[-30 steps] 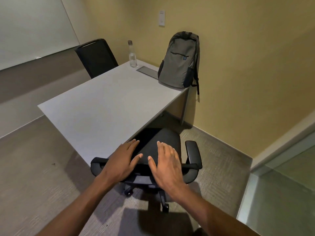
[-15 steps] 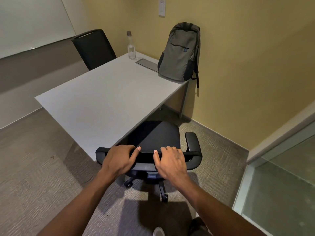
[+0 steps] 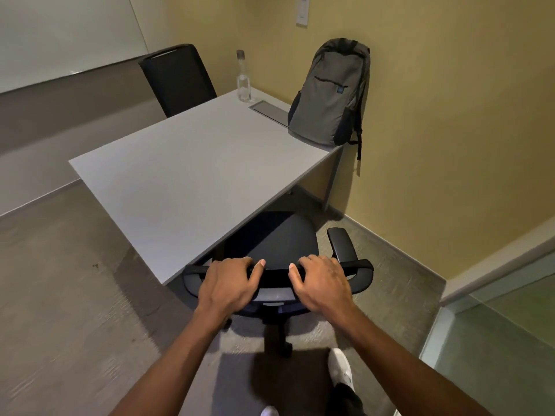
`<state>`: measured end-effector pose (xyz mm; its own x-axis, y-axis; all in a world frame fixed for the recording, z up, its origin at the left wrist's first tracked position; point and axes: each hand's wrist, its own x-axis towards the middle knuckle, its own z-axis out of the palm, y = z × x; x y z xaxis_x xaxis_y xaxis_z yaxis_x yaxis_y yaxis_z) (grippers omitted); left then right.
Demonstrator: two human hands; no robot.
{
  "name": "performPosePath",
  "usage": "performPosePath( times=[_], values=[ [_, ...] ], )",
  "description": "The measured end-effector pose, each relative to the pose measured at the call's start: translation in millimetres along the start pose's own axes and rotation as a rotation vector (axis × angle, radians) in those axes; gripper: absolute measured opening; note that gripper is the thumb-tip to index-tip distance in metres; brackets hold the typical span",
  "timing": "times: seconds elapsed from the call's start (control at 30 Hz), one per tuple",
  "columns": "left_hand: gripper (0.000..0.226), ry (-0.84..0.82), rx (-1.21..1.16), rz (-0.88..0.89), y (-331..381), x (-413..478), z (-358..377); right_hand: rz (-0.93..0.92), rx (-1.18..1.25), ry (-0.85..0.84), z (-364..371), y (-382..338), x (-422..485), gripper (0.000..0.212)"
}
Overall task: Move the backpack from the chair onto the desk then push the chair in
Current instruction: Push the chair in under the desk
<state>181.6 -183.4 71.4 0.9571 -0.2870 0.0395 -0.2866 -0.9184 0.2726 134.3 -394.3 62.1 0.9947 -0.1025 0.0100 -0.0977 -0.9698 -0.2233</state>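
Both hands gripped the top edge of the chair's backrest, fingers curled over the front and thumbs behind. The left hand (image 3: 229,285) held the rail toward its left end and the right hand (image 3: 322,283) toward its right, a bare stretch of black rail between them. The chair (image 3: 279,241) stood at the near edge of the desk (image 3: 186,175), the front of its seat already under the tabletop, the rear of the seat and both armrests still out in the open. Its right armrest (image 3: 342,244) lay clear of the desk edge; whether the left one would pass beneath could not be told from this angle.

The backpack (image 3: 330,94) stood upright on the far right corner of the desk, leaning against the yellow wall, one strap hanging past the edge. A clear bottle (image 3: 243,79) stood near it, beside a cable hatch set into the tabletop, and a second chair (image 3: 180,79) sat at the far side.

With the bag on the desk, the first part of the job looked done, and the push was judged to be under way. The next move appeared to call for a steady, even shove from both hands, keeping the seat square to the desk so the armrests did not catch the edge. A white shoe (image 3: 341,367) showed just behind the chair's wheeled base.
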Motion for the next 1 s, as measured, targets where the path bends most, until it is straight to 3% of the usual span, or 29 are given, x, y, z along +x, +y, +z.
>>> performPosePath(
  times=[0.4, 0.63, 0.77, 1.0],
  values=[
    [0.058, 0.053, 0.032, -0.138, 70.6, 48.8, 23.2, -0.153, 0.002, -0.018, -20.3, 83.1, 74.4, 0.058],
    [0.052, -0.012, 0.049, -0.113, 109.2, 88.3, 35.9, -0.268, -0.023, -0.065, -41.7, 137.3, 133.9, 0.056],
    [0.063, 0.011, 0.050, -0.225, 130.4, 106.7, 42.1, -0.314, -0.004, -0.083, -52.1, 166.7, 168.9, 0.055],
    [0.061, 0.052, -0.034, -0.383, 167.6, 151.4, 47.7, -0.397, -0.021, -0.136, -64.5, 195.8, 231.8, 0.053]
  ],
)
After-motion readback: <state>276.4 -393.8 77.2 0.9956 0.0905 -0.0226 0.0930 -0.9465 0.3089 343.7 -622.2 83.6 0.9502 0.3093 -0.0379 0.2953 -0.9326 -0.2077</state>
